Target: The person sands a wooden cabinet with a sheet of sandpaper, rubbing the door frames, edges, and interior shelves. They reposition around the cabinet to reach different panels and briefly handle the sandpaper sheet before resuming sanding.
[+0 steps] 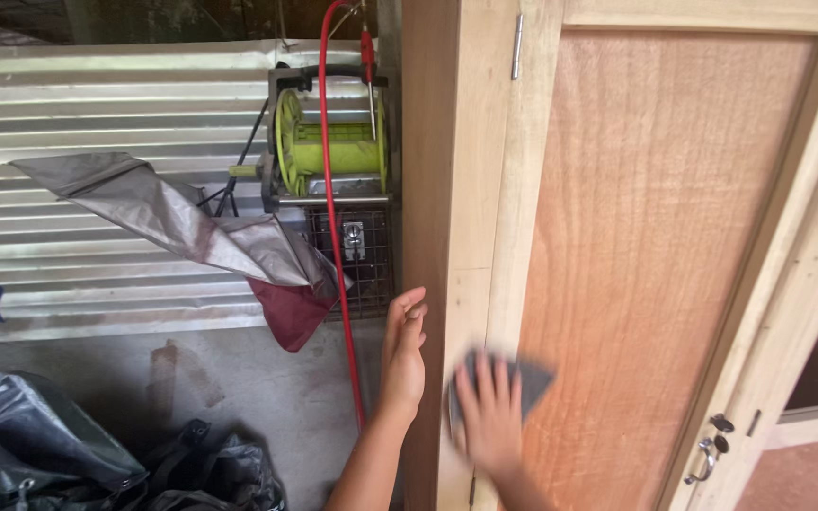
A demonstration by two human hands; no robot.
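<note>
At the far left of the frame, dark plastic bags lie crumpled in the lower corner on the concrete floor, below a wall of corrugated metal sheeting. A grey and maroon cloth hangs across that sheeting toward the centre. Right of it, in the upper middle, a lime-green hose reel sits on a wire cage, and a red hose drops from the top edge down to the floor. At lower centre the left hand is open, fingers straight and together, its palm laid flat against the side face of the wooden cabinet. Just right of it the right hand is spread open and presses a dark grey sheet of sandpaper flat on the pale front frame of the cabinet; the hand is blurred. Further right stands the reddish plywood door panel, with a metal latch at its lower right edge.
</note>
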